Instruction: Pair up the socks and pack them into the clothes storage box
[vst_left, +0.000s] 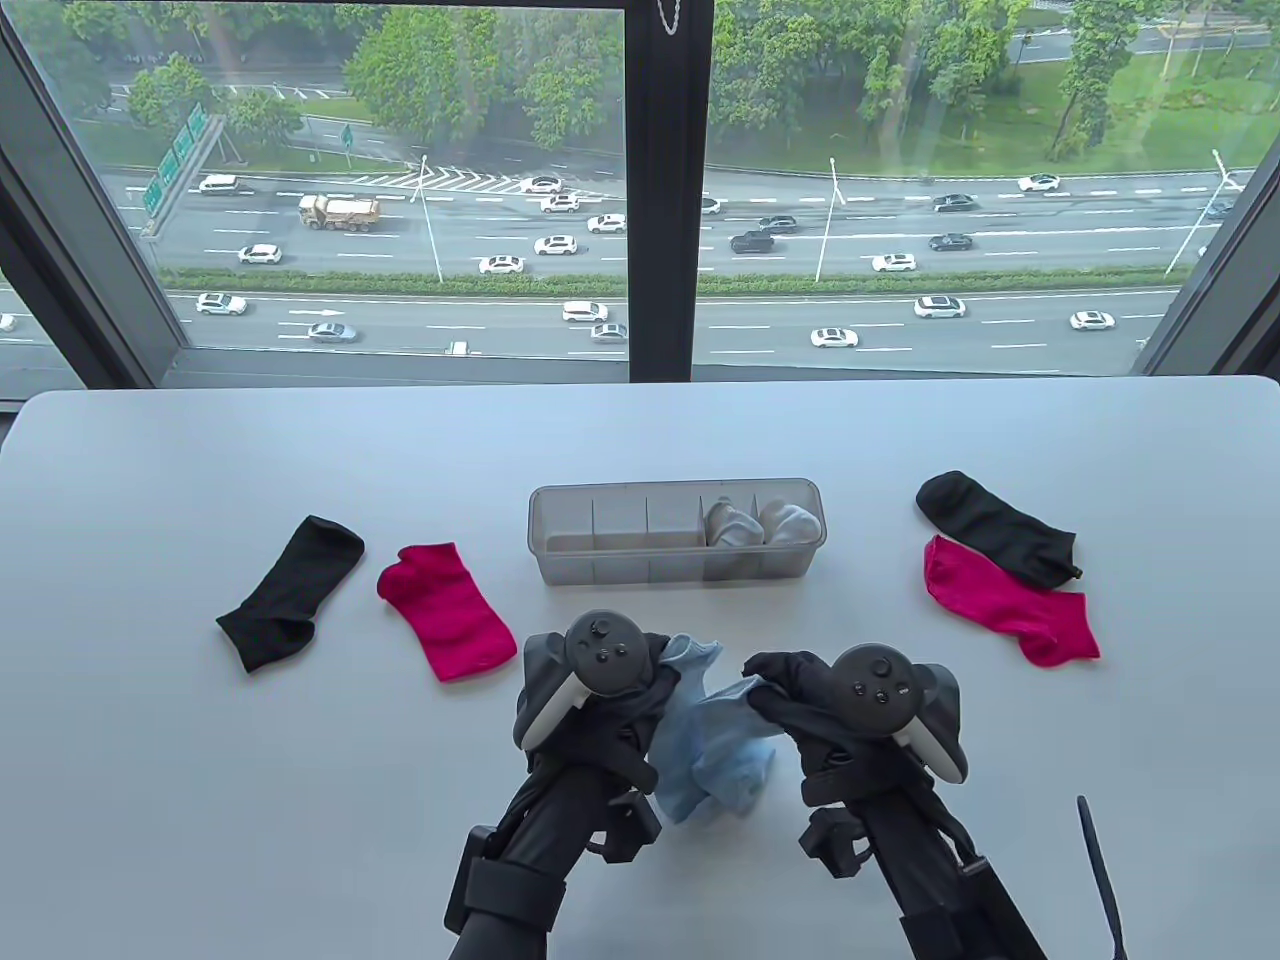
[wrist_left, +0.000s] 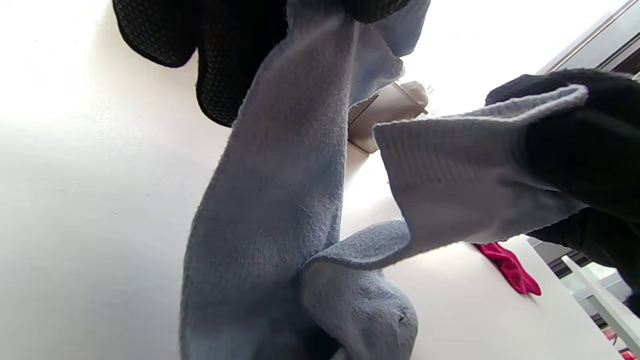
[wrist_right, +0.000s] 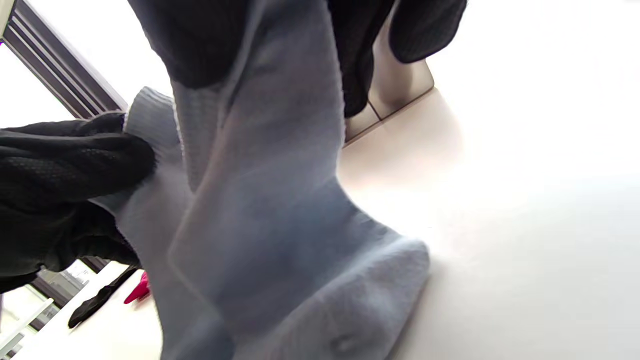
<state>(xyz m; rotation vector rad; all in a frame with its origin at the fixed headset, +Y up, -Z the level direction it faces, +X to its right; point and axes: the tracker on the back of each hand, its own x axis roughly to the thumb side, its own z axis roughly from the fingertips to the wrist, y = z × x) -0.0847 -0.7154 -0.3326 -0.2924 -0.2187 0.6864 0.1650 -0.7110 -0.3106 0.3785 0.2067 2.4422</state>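
Note:
Two light blue socks (vst_left: 715, 745) hang between my hands near the table's front edge, toes resting on the table. My left hand (vst_left: 640, 680) pinches the cuff of one blue sock (wrist_left: 280, 190). My right hand (vst_left: 770, 695) pinches the cuff of the other blue sock (wrist_right: 260, 210). The clear storage box (vst_left: 675, 568) stands just beyond, with two white rolled pairs (vst_left: 760, 523) in its right compartments. A black sock (vst_left: 290, 590) and a pink sock (vst_left: 448, 610) lie at the left. Another black sock (vst_left: 995, 525) and pink sock (vst_left: 1005, 598) lie at the right.
The white table (vst_left: 200, 800) ends at a large window behind the box. A thin black strap (vst_left: 1100, 870) pokes in at the bottom right. The box's left compartments (vst_left: 620, 525) hold nothing.

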